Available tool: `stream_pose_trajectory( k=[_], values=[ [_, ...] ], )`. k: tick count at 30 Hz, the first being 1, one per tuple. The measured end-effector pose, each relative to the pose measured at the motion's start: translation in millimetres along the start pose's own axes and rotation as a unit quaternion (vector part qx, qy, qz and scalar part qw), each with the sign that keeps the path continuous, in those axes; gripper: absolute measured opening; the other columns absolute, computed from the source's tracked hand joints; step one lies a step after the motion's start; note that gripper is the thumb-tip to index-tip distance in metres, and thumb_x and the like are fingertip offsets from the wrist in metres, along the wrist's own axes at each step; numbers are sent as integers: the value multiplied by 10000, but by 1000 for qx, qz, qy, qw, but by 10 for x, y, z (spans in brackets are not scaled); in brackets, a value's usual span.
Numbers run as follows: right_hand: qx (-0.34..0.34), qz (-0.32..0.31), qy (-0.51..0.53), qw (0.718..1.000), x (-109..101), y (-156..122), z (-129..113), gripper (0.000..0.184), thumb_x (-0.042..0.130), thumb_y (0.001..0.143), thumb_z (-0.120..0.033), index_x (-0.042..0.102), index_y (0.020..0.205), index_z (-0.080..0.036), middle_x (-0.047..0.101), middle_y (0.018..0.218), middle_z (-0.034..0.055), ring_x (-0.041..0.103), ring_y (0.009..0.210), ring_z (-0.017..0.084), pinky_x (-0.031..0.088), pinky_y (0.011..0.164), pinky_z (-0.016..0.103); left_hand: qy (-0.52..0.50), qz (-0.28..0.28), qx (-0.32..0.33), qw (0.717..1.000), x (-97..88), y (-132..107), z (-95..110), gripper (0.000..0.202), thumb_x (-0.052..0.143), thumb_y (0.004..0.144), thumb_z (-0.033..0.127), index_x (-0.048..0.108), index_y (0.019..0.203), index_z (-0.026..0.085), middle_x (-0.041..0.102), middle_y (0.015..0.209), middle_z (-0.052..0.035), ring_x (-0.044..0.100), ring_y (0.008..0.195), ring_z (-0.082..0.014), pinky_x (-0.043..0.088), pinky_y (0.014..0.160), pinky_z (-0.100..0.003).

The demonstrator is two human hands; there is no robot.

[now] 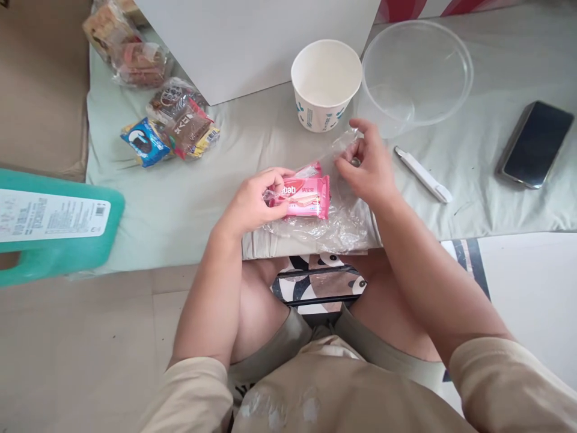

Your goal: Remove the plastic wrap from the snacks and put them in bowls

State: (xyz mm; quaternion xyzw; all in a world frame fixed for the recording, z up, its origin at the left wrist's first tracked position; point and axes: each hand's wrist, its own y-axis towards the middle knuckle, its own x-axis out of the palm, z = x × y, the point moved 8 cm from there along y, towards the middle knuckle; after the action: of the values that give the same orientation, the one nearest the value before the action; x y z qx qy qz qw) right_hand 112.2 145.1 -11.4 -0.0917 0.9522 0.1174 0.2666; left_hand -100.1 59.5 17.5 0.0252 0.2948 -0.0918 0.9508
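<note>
A clear plastic bag (342, 225) lies at the near edge of a pale green cloth-covered surface (202, 198), with pink snack packets (305, 195) inside it. My left hand (252, 201) is closed on the left end of a pink packet through the bag. My right hand (367, 165) pinches the bag's upper right edge, fingers curled. A white paper cup (325, 84) stands empty just beyond the bag.
A clear plastic bowl (417, 75) sits right of the cup. A white pen-like tool (422, 174) and a dark phone (536, 144) lie to the right. Several wrapped snacks (169, 123) lie at left. A teal jug (49, 222) stands at far left, a white box (256, 42) behind.
</note>
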Motion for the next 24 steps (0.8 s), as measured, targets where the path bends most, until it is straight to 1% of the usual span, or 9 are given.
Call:
stream_pose_trajectory(
  k=[3, 5, 7, 9, 11, 15, 19, 22, 24],
  values=[
    [-46, 19, -6, 999, -125, -126, -184, 245, 619, 850, -213, 662, 1085, -267, 584, 757, -2, 633, 752, 208, 573, 830, 452, 47, 72, 9, 996, -70, 17, -37, 264, 678, 772, 179, 422, 735, 232, 707, 1339, -97, 674, 1265, -265, 526, 1087, -402],
    [-92, 14, -17, 996, -190, -250, -336, 75, 622, 829, -193, 641, 856, -259, 604, 787, 26, 643, 791, 222, 561, 835, 457, 77, 124, 11, 989, -108, 18, -60, 228, 693, 778, 163, 477, 753, 230, 698, 1306, -97, 674, 1250, -265, 526, 1083, -401],
    [-141, -19, -14, 990, -183, -376, -471, 88, 621, 811, -182, 586, 772, -252, 668, 912, 61, 676, 896, 250, 554, 861, 467, 94, 159, 19, 983, -119, 17, -63, 183, 700, 791, 150, 535, 783, 229, 682, 1283, -97, 674, 1233, -260, 532, 1072, -391],
    [-168, -74, -3, 983, -105, -480, -553, 99, 604, 799, -172, 545, 800, -251, 720, 1079, 85, 701, 1017, 273, 548, 902, 474, 96, 176, 30, 979, -118, 17, -57, 152, 697, 806, 139, 573, 806, 226, 679, 1248, -86, 680, 1197, -246, 539, 1060, -381],
    [-163, -132, 4, 978, 3, -548, -570, 146, 575, 805, -170, 538, 916, -257, 753, 1121, 86, 720, 1075, 278, 536, 941, 480, 81, 185, 41, 979, -129, 12, -52, 140, 694, 814, 134, 586, 808, 223, 697, 1173, -63, 692, 1132, -227, 544, 1049, -381],
    [-146, -178, -13, 973, 97, -600, -559, 452, 568, 814, -222, 527, 1263, -255, 777, 896, 34, 744, 1085, 293, 483, 1028, 516, -29, 214, 58, 975, -246, -23, -114, 173, 753, 810, 212, 583, 784, 229, 730, 1031, -35, 709, 1035, -217, 557, 1009, -402],
    [-147, -197, 33, 969, 61, -610, -565, 509, 577, 898, -403, 517, 1377, -241, 732, 709, 10, 740, 1120, 333, 477, 1044, 545, -175, 184, 58, 965, -287, -29, -215, 329, 662, 923, 461, 625, 687, 235, 733, 825, -29, 719, 865, -199, 568, 902, -399],
    [-54, -143, 51, 987, -20, -499, -429, 457, 456, 999, -493, 541, 1376, -248, 729, 732, 28, 763, 982, 308, 542, 947, 514, -151, 149, 34, 977, -226, -23, -215, 471, 609, 945, 432, 551, 528, 221, 630, 608, -11, 637, 650, -162, 523, 713, -353],
    [-17, -80, -8, 997, -77, -399, -375, 434, 482, 984, -499, 592, 1317, -244, 778, 947, 80, 746, 1013, 307, 542, 956, 514, -62, 134, 34, 989, -180, -22, -149, 426, 711, 839, 315, 476, 500, 211, 577, 569, 8, 568, 600, -141, 443, 615, -322]
  ],
)
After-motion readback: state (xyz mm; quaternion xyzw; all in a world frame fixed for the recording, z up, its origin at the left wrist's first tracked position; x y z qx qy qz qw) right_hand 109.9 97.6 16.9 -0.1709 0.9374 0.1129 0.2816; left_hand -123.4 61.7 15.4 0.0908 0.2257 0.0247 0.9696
